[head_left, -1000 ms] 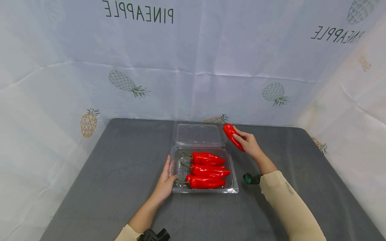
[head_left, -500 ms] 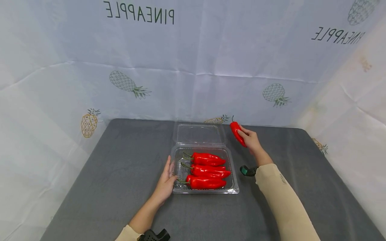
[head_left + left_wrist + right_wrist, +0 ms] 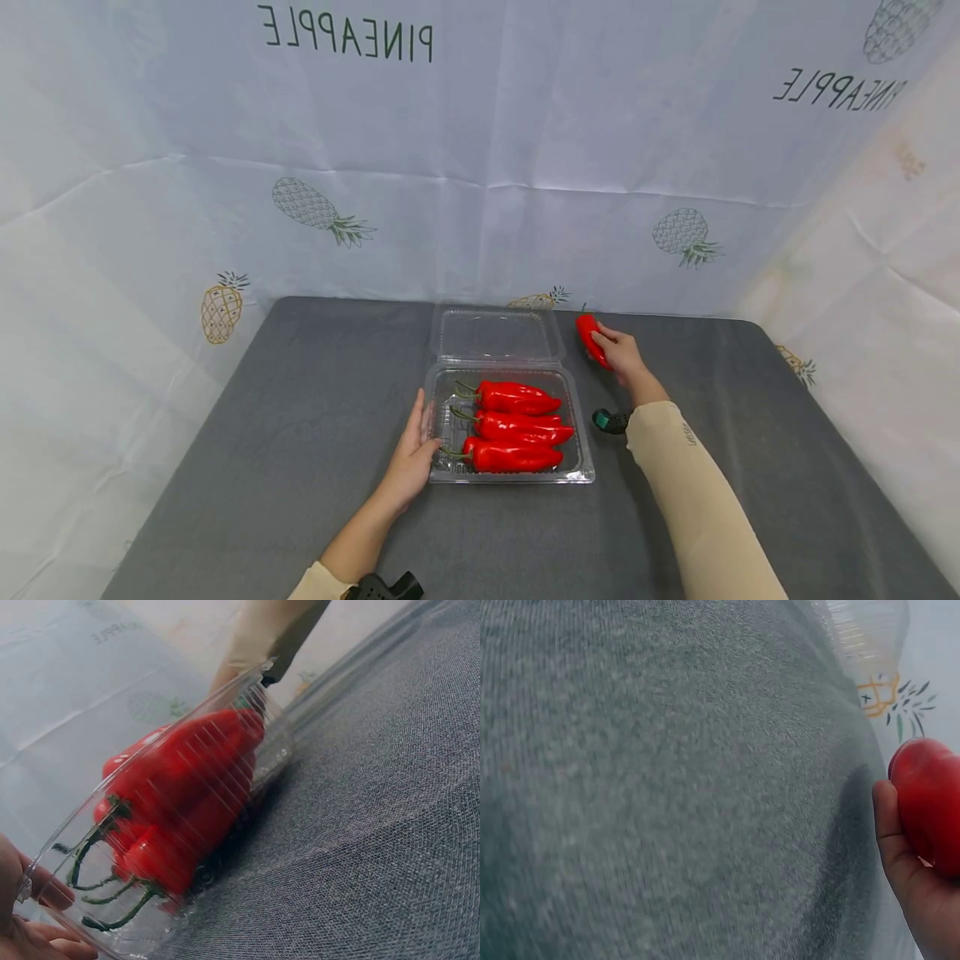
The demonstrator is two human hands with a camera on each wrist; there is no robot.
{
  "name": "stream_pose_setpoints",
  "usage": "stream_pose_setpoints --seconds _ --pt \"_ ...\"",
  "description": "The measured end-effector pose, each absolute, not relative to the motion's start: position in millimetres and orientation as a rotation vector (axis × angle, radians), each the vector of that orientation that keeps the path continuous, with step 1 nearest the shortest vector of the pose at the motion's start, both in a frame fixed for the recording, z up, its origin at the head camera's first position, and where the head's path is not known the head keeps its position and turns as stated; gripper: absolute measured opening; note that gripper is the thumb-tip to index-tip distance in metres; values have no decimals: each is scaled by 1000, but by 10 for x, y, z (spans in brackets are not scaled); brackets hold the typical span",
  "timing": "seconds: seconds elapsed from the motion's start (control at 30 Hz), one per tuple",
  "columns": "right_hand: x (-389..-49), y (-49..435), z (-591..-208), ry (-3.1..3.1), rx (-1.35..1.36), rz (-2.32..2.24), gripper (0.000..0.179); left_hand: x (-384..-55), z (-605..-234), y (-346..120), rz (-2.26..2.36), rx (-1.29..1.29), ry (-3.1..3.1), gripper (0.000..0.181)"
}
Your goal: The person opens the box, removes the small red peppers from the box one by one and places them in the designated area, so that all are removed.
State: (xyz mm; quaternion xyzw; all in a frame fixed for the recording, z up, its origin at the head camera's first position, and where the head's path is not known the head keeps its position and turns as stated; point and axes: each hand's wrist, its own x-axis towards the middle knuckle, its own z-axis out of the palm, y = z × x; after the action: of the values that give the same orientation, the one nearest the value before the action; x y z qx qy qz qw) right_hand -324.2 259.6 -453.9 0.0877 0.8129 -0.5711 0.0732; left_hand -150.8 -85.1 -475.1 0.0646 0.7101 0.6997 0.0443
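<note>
My right hand (image 3: 624, 358) grips a red pepper (image 3: 587, 332) above the far right of the table, just right of the open lid. In the right wrist view the thumb and the pepper's blunt red end (image 3: 934, 806) show at the right edge. My left hand (image 3: 407, 460) holds the left side of a clear plastic clamshell container (image 3: 587, 467), thumb over the rim. Three red peppers lie crosswise in it, their green stems to the left; the middle pepper (image 3: 521, 427) is between the other two. Through the container's wall, the left wrist view shows red peppers (image 3: 187, 772) and stems.
The hinged clear lid (image 3: 495, 333) lies back flat behind the container. A dark grey cloth covers the table (image 3: 300, 400). A pale curtain with pineapple prints (image 3: 495, 125) hangs along the table's back edge.
With the pepper, my right hand has moved right, away from the lid, then dipped slightly toward the table. The left hand and the container have stayed in place.
</note>
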Motion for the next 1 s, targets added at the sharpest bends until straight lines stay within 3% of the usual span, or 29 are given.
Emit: stream_pose_setpoints --seconds 1.0 --pt "-3278 2412 -4594 2659 369 -1423 53 -1522 -4739 -848 2135 205 2177 78"
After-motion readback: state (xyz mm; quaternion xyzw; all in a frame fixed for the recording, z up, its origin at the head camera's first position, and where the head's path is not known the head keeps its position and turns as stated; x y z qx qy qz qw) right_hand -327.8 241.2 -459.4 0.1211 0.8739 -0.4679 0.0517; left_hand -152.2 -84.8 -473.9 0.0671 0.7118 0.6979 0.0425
